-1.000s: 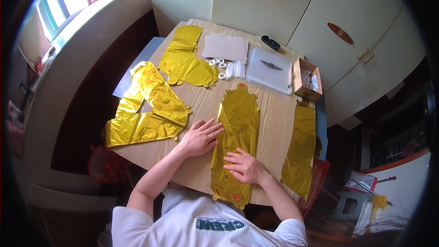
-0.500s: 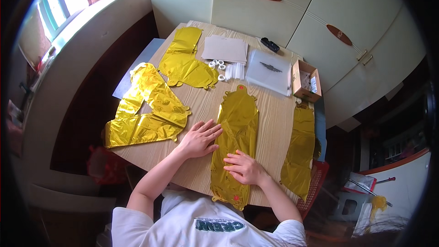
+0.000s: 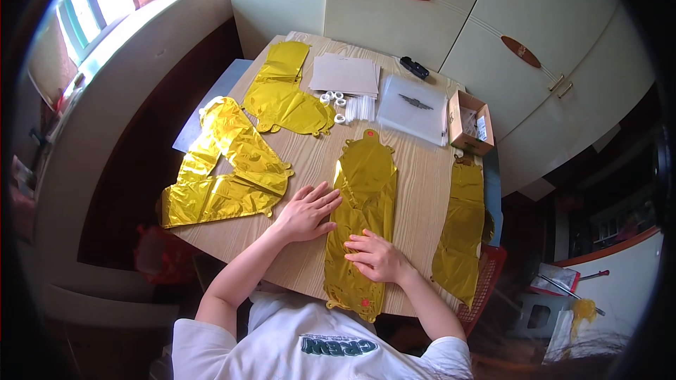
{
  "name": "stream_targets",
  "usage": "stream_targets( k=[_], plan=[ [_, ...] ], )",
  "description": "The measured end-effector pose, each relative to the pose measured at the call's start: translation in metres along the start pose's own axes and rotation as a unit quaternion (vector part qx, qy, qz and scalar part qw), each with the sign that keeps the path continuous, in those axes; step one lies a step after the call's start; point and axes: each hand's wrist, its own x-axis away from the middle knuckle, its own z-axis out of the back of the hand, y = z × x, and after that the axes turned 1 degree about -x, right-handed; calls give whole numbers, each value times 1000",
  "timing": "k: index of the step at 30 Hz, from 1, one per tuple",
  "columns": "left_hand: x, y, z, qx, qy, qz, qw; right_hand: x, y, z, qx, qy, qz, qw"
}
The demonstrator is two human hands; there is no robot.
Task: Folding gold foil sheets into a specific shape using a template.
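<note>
"Gold foil, one long flat strip [image 3: 366, 176] of it. Where does it lie?"

"On the wood-grained surface [image 3: 422, 190], running away from the person, with a red spot near each end."

"And the hands?"

"The left hand [image 3: 307, 214] is palm down along the strip's left edge, fingertips just over the foil. Its grip is open, fingers spread. The right hand [image 3: 378, 257] rests on the strip's nearer half, its grip open too, fingers loosely bent and pinching nothing."

"Is there more foil around it?"

"Left of the strip lies a creased, bent gold piece [image 3: 239, 137]; farther off, beyond that one, a smoother gold piece [image 3: 289, 107]. Well to the strip's right is another gold length [image 3: 461, 218]."

"What's past its far end?"

"Slightly left, white rolls [image 3: 341, 102] and grey cards [image 3: 345, 74]. Just beyond the tip, a bunch of white sticks [image 3: 361, 108]. To the right of the tip, clear plastic sheets [image 3: 398, 116], then an open cardboard box [image 3: 470, 146]."
</note>
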Motion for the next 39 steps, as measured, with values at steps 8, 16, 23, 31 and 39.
stream_targets(
  k=[8,16,23,31,39],
  plan=[
    [2,-4,3,16,-26,-22,999,1,0,0,5,-6,-3,1000],
    [4,-4,8,33,-42,-36,998,-1,-1,1,10,-9,-1,1000],
    [13,10,14,45,-75,-44,995,-2,-2,1,11,-19,-4,1000],
    [23,22,18,20,-102,-46,994,-1,-2,1,12,-16,-5,1000],
    [22,13,-2,-14,-50,-37,998,-2,-2,0,9,-13,-1,1000]
  ],
)
